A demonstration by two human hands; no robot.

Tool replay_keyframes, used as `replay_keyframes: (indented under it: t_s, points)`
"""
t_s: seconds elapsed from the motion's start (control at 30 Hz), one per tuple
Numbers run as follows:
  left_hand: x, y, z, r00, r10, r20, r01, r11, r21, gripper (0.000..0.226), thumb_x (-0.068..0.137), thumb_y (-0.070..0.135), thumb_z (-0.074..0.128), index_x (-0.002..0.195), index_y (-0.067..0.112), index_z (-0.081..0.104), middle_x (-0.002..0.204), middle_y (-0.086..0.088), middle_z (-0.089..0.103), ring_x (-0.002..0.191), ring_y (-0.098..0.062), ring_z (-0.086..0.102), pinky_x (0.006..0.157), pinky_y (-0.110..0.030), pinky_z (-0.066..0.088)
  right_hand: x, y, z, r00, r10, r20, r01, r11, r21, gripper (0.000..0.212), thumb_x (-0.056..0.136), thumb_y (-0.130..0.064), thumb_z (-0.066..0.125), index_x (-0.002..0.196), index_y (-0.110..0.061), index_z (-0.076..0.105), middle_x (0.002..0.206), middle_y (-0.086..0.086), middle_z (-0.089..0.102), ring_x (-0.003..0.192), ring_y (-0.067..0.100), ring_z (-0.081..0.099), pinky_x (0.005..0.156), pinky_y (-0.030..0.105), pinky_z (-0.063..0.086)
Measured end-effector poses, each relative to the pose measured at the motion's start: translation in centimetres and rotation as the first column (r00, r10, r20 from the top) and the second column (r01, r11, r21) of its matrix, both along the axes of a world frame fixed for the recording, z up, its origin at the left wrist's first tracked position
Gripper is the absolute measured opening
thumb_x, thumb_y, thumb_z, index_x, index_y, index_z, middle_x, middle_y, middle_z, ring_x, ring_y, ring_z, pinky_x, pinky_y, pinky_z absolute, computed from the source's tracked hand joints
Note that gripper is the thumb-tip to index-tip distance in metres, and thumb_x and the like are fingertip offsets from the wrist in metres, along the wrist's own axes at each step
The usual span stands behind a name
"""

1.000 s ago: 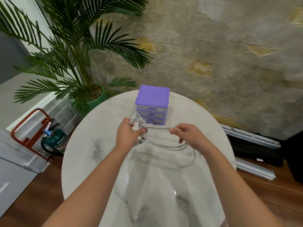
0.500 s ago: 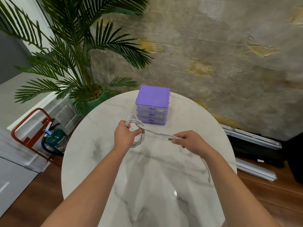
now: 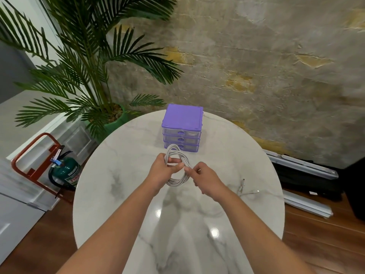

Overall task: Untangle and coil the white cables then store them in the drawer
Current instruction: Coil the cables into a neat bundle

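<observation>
A potted palm (image 3: pixel 87 62) leans in from the left corner, its green pot (image 3: pixel 116 126) just behind the round marble tabletop (image 3: pixel 118 175). On the floor to the left a green fire extinguisher (image 3: pixel 64 171) sits inside a red metal stand (image 3: pixel 29 155). Long pale rails (image 3: pixel 302 165) lie on the floor along the rough wall to the right. At the far edge of the tabletop stands a small purple drawer unit (image 3: pixel 181 127) with three clear drawers, all pushed in.

Nothing stands between the hands and the drawers. The left hand (image 3: pixel 162 171) grips a coil of white cable (image 3: pixel 177 167), its fingers curled through the loops and holding it upright just in front of the unit's bottom drawer. The right hand (image 3: pixel 205 178) pinches the coil's near side between thumb and forefinger, almost touching the left hand. Two loose cable ends (image 3: pixel 246 187) with small plugs lie on the tabletop to the right of the right wrist.
</observation>
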State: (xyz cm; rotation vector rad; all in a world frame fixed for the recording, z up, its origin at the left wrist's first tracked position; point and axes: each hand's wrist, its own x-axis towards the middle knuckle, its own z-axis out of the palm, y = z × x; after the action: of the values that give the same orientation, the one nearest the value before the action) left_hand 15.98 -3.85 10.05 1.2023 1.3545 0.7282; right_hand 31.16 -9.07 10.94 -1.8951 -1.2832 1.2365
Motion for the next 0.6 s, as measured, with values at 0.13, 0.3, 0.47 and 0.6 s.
replay_keyframes:
  t_s: [0.13, 0.3, 0.47, 0.6]
  points:
    - [0.6, -0.3, 0.4, 0.992, 0.085, 0.089, -0.08, 0.995, -0.062, 0.021, 0.092, 0.034, 0.062, 0.096, 0.015, 0.054, 0.1, 0.004, 0.074, 0.088, -0.01, 0.071, 0.062, -0.028, 0.039, -0.5, -0.5, -0.1, 0.996, 0.032, 0.08, -0.04, 0.995, 0.094, 0.031, 0.098, -0.043, 0.047, 0.089, -0.013, 0.045, 0.073, 0.001, 0.053, 0.062, 0.017, 0.041, 0.059, 0.033, 0.033]
    - [1.2, -0.4, 0.2, 0.992, 0.114, 0.058, -0.105, 0.985, -0.139, 0.029, 0.099, 0.039, 0.048, 0.102, 0.013, 0.061, 0.094, 0.005, 0.074, 0.074, -0.01, 0.066, 0.055, -0.024, 0.037, -0.9, -0.8, 0.2, 0.988, 0.06, 0.139, -0.074, 0.993, 0.096, 0.025, 0.1, -0.032, 0.046, 0.081, -0.018, 0.037, 0.082, 0.012, 0.066, 0.063, 0.019, 0.049, 0.056, 0.031, 0.036]
    - [1.0, 0.0, 0.2, 0.985, 0.113, 0.13, -0.076, 0.961, -0.265, 0.028, 0.101, 0.039, 0.044, 0.098, 0.016, 0.061, 0.093, 0.005, 0.075, 0.065, -0.01, 0.051, 0.054, -0.024, 0.034, 0.2, -0.8, 0.6, 0.989, 0.115, 0.092, -0.118, 0.993, 0.023, 0.027, 0.102, -0.026, 0.043, 0.077, -0.021, 0.033, 0.081, 0.006, 0.07, 0.059, 0.014, 0.047, 0.058, 0.029, 0.04]
    - [1.0, 0.0, -0.1, 0.982, 0.096, 0.16, -0.048, 0.959, -0.281, 0.039, 0.101, 0.037, 0.046, 0.117, 0.005, 0.06, 0.105, -0.004, 0.074, 0.06, -0.008, 0.048, 0.052, -0.021, 0.035, 0.7, -0.7, 0.5, 0.992, 0.101, 0.076, -0.1, 0.995, -0.008, 0.023, 0.101, -0.028, 0.045, 0.081, -0.019, 0.037, 0.076, 0.0, 0.069, 0.056, 0.013, 0.045, 0.058, 0.028, 0.04]
